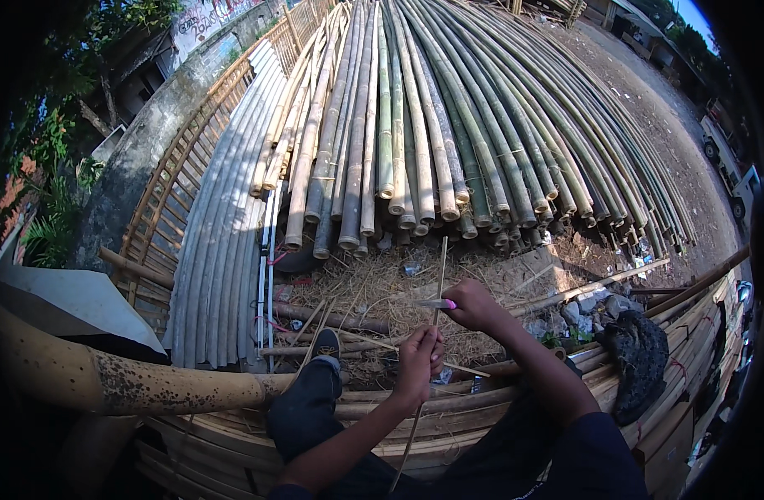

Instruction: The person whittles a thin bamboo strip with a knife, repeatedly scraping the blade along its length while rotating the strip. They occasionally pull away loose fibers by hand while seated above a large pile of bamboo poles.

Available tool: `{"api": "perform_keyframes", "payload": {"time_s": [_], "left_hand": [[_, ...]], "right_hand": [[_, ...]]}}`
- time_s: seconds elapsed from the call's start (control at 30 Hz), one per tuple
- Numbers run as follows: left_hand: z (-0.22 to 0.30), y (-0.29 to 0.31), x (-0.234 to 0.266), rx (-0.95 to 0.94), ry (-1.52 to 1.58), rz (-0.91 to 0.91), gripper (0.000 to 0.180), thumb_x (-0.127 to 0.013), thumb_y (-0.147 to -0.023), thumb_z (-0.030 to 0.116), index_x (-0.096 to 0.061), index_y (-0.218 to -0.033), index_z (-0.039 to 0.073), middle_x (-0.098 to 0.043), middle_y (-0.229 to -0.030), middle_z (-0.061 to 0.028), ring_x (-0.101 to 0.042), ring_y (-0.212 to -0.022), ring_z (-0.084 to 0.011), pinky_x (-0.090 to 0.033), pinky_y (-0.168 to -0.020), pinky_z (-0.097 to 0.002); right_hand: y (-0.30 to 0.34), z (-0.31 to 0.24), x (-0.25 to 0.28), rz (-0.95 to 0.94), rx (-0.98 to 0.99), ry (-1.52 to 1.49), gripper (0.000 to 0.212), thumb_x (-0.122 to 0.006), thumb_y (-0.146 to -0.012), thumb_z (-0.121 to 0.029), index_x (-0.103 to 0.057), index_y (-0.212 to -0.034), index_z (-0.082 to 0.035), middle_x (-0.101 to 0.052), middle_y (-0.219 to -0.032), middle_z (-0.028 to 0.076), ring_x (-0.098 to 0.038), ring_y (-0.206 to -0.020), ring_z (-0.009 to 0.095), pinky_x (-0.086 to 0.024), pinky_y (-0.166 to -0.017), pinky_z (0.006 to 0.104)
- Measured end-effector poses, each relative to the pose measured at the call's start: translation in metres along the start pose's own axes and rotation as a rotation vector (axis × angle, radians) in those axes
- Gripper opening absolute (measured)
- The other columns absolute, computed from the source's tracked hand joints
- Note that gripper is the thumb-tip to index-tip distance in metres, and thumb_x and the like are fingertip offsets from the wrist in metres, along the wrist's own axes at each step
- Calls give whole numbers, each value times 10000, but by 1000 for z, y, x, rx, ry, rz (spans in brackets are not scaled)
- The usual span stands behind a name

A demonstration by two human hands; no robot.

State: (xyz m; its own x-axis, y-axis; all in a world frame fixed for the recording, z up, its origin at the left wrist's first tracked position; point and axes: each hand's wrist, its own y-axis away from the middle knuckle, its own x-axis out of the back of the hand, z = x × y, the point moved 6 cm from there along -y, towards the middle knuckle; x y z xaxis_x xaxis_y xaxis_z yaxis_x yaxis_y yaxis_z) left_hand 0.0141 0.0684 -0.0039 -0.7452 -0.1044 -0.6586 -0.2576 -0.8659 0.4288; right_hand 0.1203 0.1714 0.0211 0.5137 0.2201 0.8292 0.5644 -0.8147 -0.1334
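Note:
A thin bamboo strip [443,265] runs upright in front of me, its lower end reaching down between my legs. My left hand [419,354] is closed around the strip near its middle. Higher up, my right hand [475,307] grips a knife whose pink handle mostly hides in the fist. The knife blade [429,303] points left and crosses the strip just above my left hand. Whether the edge has cut into the strip, I cannot tell.
A big stack of bamboo poles [399,125] lies ahead. Corrugated sheets [219,233] and a bamboo fence [169,192] stand left. One thick bamboo pole [174,385] juts in at lower left. Split bamboo [690,350] and a dark lumpy object [636,362] lie right. Shavings cover the ground.

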Motion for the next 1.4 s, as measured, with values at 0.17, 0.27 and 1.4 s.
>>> {"api": "perform_keyframes", "payload": {"time_s": [0.17, 0.27, 1.4], "left_hand": [[1, 18, -11, -122, -151, 73, 204, -442, -984, 211, -476, -852, 60, -328, -587, 47, -258, -461, -9, -209, -397, -180], [-27, 38, -42, 54, -264, -197, 192, -415, -990, 203, -477, -897, 48, -345, -601, 37, -266, -462, -17, -234, -408, -176], [-1, -18, 9, 127, 71, -68, 212, -490, -963, 251, -503, -887, 54, -346, -567, 44, -265, -437, -22, -228, -396, -173]], "right_hand": [[-2, 44, 19, 267, -323, 72, 243, -554, -759, -235, -577, -621, -36, -563, -625, 196, -573, -647, 396, -444, -605, 502], [17, 123, 55, 401, -595, 120, 284, -573, -786, -239, -580, -635, 2, -565, -561, 150, -589, -577, 334, -440, -552, 456], [-2, -2, -8, -73, 144, 50, 164, -607, -675, -223, -582, -615, -73, -547, -566, 158, -573, -584, 363, -449, -556, 467]]}}
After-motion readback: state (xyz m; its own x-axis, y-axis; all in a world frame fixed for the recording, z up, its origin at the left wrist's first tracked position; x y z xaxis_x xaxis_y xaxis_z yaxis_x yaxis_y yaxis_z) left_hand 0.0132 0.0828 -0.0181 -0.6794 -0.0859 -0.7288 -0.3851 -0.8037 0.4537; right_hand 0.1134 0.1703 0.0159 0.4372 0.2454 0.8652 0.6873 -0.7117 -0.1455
